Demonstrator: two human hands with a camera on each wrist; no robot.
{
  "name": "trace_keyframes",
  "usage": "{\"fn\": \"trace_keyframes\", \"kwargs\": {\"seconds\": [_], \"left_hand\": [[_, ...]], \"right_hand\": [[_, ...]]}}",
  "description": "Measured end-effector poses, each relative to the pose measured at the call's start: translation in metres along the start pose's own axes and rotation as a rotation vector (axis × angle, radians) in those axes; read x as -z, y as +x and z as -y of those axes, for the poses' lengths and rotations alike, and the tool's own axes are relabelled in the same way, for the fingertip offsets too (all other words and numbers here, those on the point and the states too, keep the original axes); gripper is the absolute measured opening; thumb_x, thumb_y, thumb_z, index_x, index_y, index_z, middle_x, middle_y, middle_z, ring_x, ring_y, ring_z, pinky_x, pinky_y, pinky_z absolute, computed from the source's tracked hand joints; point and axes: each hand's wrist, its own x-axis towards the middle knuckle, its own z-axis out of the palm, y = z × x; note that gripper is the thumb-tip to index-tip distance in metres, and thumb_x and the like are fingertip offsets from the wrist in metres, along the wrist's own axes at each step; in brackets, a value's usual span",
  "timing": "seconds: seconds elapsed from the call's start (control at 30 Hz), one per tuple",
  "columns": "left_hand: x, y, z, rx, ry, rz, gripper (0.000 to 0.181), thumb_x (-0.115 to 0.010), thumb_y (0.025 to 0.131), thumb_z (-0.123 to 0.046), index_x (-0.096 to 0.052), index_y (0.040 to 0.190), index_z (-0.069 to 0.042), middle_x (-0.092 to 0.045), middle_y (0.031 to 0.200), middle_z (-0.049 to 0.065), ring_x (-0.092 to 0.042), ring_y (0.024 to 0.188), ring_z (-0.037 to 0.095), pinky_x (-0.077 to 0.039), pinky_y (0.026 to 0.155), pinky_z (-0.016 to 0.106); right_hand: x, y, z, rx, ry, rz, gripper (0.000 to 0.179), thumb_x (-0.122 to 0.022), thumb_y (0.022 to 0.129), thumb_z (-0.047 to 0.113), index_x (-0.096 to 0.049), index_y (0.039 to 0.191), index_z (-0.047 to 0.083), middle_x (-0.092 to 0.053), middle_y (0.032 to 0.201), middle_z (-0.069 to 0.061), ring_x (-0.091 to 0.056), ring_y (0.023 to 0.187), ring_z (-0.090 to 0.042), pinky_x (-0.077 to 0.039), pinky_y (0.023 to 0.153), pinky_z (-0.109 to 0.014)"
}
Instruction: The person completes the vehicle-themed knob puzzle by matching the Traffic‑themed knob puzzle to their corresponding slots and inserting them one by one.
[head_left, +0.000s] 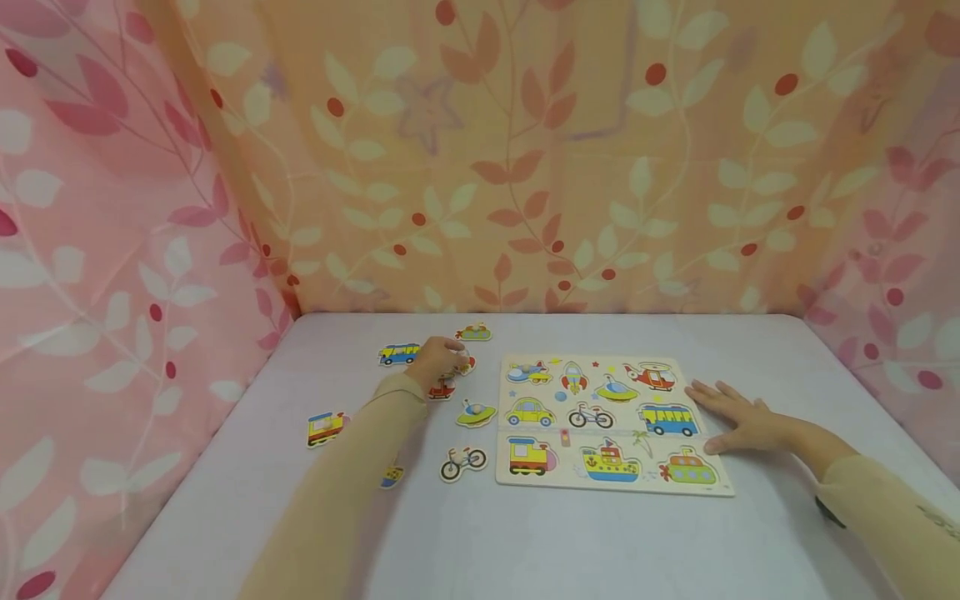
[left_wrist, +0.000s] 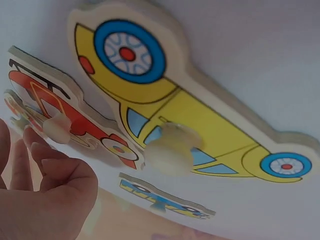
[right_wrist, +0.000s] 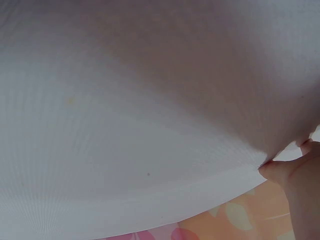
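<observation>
My left hand (head_left: pixel 437 360) reaches down among loose wooden puzzle pieces and pinches the rocket piece (head_left: pixel 468 364), partly covered by the fingers. Just beside it lies the red helicopter piece (head_left: pixel 442 388), its pale knob near my left hand (left_wrist: pixel 55 195) in the left wrist view. The yellow car piece (left_wrist: pixel 225 132) is large there, while my forearm hides it in the head view. At the right edge of the puzzle board (head_left: pixel 558 429) rests my right hand (head_left: pixel 750 423), fingers spread. In the right wrist view, only part of my right hand (right_wrist: pixel 295 172) shows at the side.
Around the left arm lie the bus (head_left: pixel 399 354), submarine (head_left: pixel 475 332), flying saucer (head_left: pixel 476 413), bicycle (head_left: pixel 462 463), train (head_left: pixel 326 428) and half-covered ship (head_left: pixel 392 477) pieces. Floral curtains (head_left: pixel 480 167) stand behind and beside the white table (head_left: pixel 600 550).
</observation>
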Motion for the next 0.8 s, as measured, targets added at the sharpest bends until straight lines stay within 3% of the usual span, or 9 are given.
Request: {"fn": "trace_keyframes", "kwargs": {"seconds": [0.27, 0.53, 0.8], "left_hand": [[-0.0007, 0.0010, -0.0032, -0.043, 0.059, -0.026, 0.034, -0.071, 0.089, -0.012, -0.066, 0.121, -0.004, -0.064, 0.117, 0.013, -0.057, 0.086, 0.019, -0.047, 0.071, 0.030], [-0.0034, 0.0038, -0.0029, -0.056, 0.082, -0.033, 0.026, -0.071, 0.087, -0.009, -0.070, 0.112, -0.002, -0.067, 0.086, 0.008, -0.055, 0.066, 0.014, -0.045, 0.055, 0.025], [-0.0066, 0.0092, 0.0021, -0.053, 0.088, -0.054, 0.023, -0.071, 0.087, -0.009, -0.072, 0.108, -0.002, -0.067, 0.094, 0.010, -0.056, 0.068, 0.016, -0.045, 0.057, 0.025]], "right_hand": [[0.0024, -0.0022, 0.0015, 0.016, 0.009, -0.010, 0.096, -0.076, 0.079, 0.040, -0.025, 0.150, 0.003, -0.010, 0.155, -0.029, 0.008, 0.137, -0.056, 0.013, 0.091, -0.079], [0.0034, -0.0012, 0.0049, 0.021, 0.019, -0.003, 0.095, -0.077, 0.079, 0.037, -0.026, 0.150, 0.000, -0.010, 0.155, -0.030, 0.009, 0.137, -0.056, 0.013, 0.091, -0.079], [0.0011, -0.0014, 0.0051, -0.007, 0.012, 0.005, 0.097, -0.077, 0.078, 0.040, -0.025, 0.150, 0.002, -0.010, 0.155, -0.029, 0.009, 0.138, -0.055, 0.012, 0.091, -0.079]]}}
